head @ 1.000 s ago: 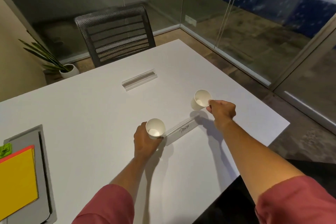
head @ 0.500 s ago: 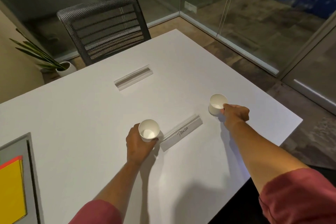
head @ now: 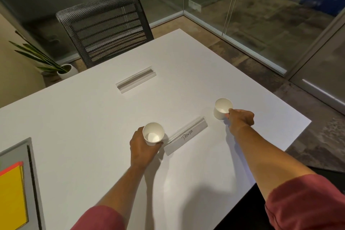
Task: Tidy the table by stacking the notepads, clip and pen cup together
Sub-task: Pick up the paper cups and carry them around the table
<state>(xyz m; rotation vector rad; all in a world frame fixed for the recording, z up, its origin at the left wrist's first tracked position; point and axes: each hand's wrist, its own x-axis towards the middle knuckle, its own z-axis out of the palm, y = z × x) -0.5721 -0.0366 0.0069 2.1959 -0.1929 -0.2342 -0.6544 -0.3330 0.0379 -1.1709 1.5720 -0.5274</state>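
White cups [head: 153,133], white table [head: 84,117], yellow notepad [head: 11,196], black mesh chair [head: 104,24], red sleeves [head: 306,203]

Yellow notepad [head: 11,195] runs off the left edge, grey tray [head: 34,179] under it cut too; left hand [head: 142,148] covers its paper cup's [head: 153,133] near side

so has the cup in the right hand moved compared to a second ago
Yes. The right cup went from tilted, just beyond the name card's far end, to upright on the table, farther right of it.
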